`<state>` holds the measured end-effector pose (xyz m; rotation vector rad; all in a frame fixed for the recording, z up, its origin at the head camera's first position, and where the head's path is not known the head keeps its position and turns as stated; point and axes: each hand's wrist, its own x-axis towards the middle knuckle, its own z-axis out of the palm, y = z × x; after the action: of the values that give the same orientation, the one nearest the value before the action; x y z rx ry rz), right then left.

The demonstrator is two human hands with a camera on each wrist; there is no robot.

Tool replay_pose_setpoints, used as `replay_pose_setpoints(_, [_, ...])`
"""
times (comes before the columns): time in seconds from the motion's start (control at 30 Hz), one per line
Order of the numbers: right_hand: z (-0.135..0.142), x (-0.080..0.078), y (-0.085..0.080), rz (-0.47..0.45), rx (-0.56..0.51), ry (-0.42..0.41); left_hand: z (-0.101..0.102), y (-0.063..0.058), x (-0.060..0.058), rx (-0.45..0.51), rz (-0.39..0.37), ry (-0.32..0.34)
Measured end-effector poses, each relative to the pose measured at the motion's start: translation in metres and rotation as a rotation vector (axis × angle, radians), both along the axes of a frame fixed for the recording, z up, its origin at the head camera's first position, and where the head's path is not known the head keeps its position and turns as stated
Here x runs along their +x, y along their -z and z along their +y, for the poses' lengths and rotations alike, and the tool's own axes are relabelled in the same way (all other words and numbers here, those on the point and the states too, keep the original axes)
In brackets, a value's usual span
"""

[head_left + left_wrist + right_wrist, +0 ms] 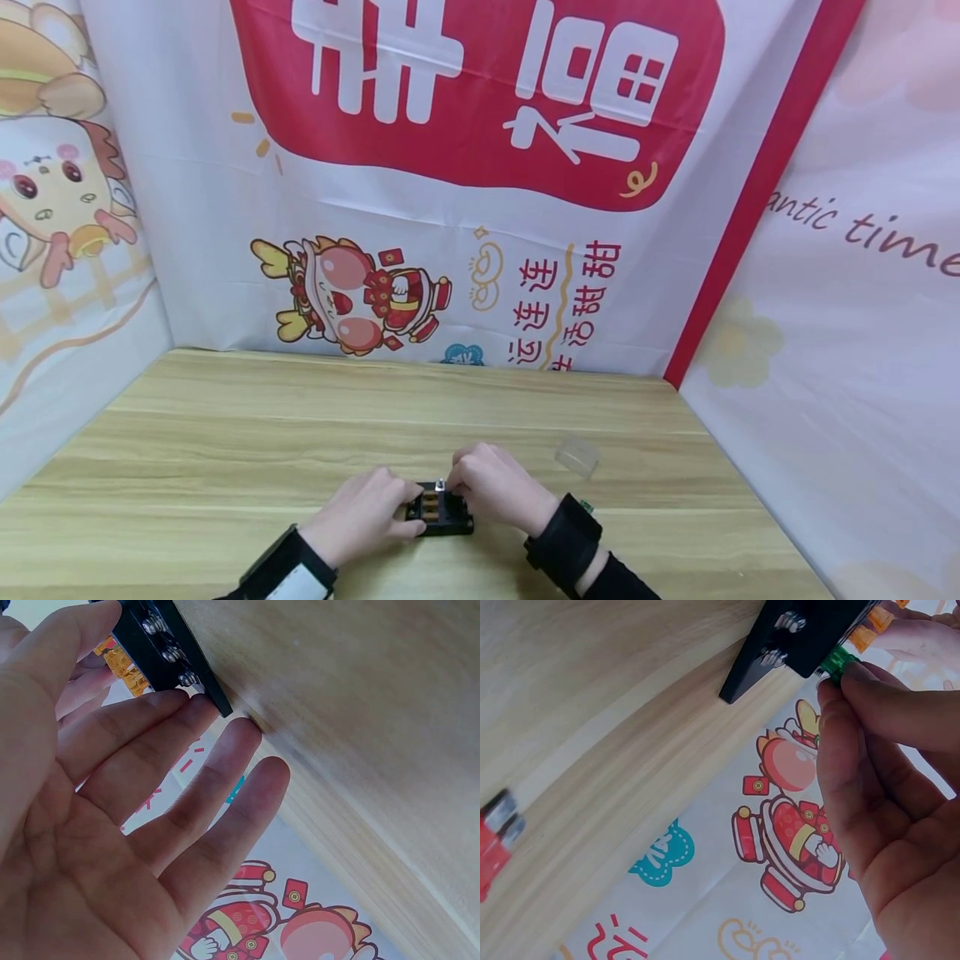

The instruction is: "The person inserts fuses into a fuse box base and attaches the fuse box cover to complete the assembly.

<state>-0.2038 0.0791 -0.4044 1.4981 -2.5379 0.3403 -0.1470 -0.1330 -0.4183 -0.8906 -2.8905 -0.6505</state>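
Note:
A black fuse block (447, 527) lies on the wooden table, holding orange blade fuses (124, 667) in a row. My left hand (367, 514) grips the block's left end between thumb and forefinger; its other fingers are spread. At the block's far right, my right hand (501, 485) pinches a green blade fuse (840, 661) between thumb and forefinger. The green fuse is right up against the block; how deep it sits is hidden. Metal terminals (172, 654) show along the block's side.
A clear plastic cover (577, 457) lies on the table beyond the right hand. Near the right wrist a small green piece (587, 506) is partly hidden. In the right wrist view a red blade fuse (495, 840) appears at the left edge. Printed cloth (202, 250) walls border the table.

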Motion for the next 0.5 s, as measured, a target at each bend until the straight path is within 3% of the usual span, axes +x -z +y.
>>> replay_pose_setpoints(0.23, [-0.0008, -0.0013, -0.0014, -0.047, -0.013, -0.017, -0.0001, 0.0000, -0.0007, -0.005, -0.003, 0.003])
replay_pose_setpoints(0.5, [-0.0020, -0.0015, -0.0027, 0.012, 0.034, -0.032, -0.0013, 0.0012, -0.0007, -0.005, 0.006, 0.002])
